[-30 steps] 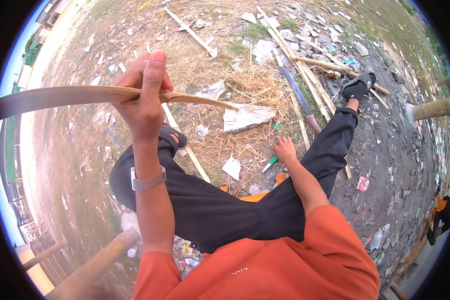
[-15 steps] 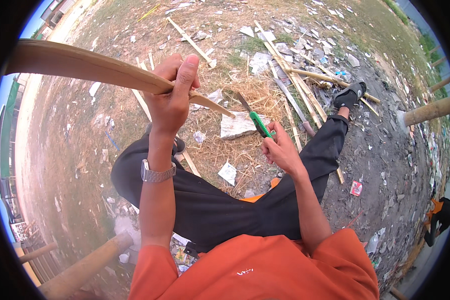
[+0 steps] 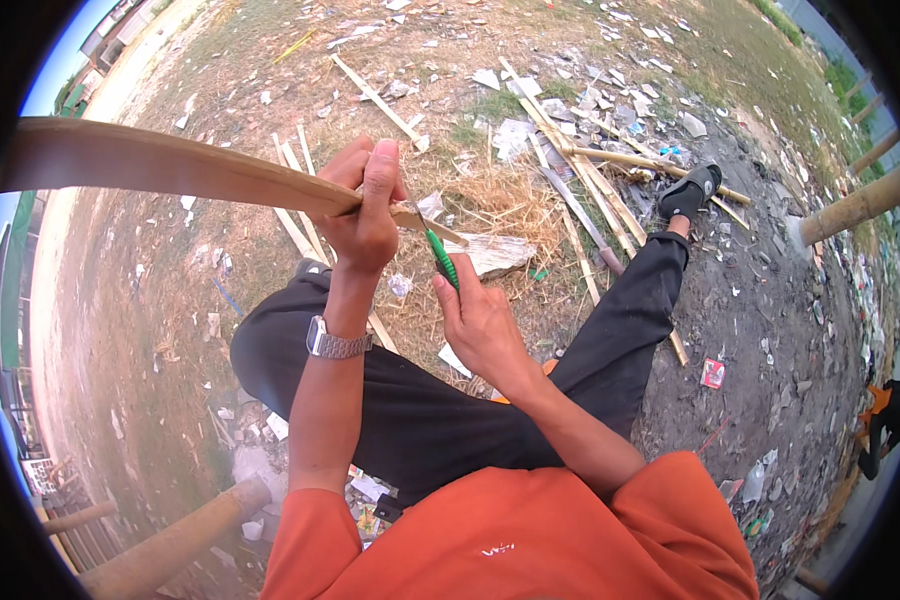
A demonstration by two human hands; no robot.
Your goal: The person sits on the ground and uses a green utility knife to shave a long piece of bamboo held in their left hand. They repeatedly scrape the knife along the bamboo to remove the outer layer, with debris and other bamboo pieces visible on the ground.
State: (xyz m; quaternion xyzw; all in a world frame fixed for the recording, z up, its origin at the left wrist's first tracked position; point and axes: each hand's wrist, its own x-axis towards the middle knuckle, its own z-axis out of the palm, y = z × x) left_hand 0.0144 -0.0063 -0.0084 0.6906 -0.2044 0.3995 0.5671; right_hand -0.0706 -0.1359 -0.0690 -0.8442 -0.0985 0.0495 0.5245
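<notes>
My left hand [image 3: 363,205] is closed round a long bamboo strip [image 3: 180,168], thumb pointing up. The strip runs from the upper left, through my fist, down to a whitish block [image 3: 492,254] on the ground, and its thin end lies at or just above the block. In my right hand [image 3: 483,328] is a green utility knife [image 3: 442,258], its fingers wrapped round the handle. The knife's dark blade points up and left, and its tip is at the strip just beside my left fist. Whether the edge touches the wood, I cannot tell.
Several split bamboo strips [image 3: 590,190] lie ahead, with a long blade-like tool [image 3: 582,222] among them. Straw [image 3: 495,205] and paper scraps litter the ground. Bamboo posts [image 3: 855,205] stand at right and lower left. A person [image 3: 882,425] is at the far right.
My right hand has moved left and brought the knife from beside the block to the bamboo strip. My left hand has shifted slightly right and down with the strip.
</notes>
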